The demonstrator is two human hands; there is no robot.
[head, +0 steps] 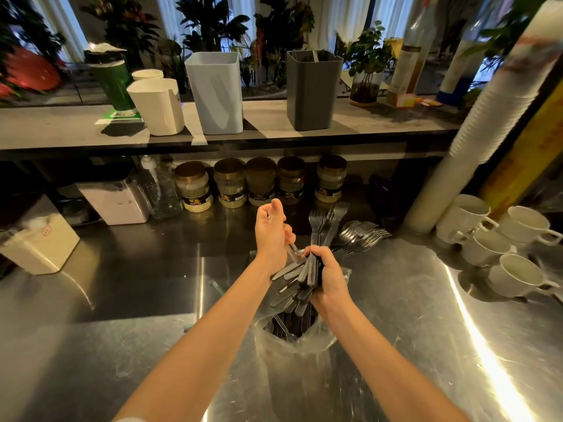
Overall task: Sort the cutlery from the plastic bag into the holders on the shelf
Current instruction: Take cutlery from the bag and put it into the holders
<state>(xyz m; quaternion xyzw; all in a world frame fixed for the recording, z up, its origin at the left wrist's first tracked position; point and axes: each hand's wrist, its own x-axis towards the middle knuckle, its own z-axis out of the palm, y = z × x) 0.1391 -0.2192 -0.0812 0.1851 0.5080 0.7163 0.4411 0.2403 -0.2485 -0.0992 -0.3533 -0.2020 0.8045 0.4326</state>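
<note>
1. The right hand [330,275] grips a bundle of forks [320,239] by the dark handles; the tines point up and away.
2. The left hand [272,233] is just beside it; its fingers curl on a thin clear piece [294,248]; what this piece is, I cannot tell.
3. Under both hands the bag [292,341] stands open on the steel surface [122,300]; more cutlery lies inside.
4. On the shelf [61,129] stand a white holder [158,106], a blue holder [214,92] and a grey holder [310,89], side by side but apart.

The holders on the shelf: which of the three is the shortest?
The white holder, leftmost of the three; the light blue holder and the dark grey holder to its right stand clearly taller.
</note>
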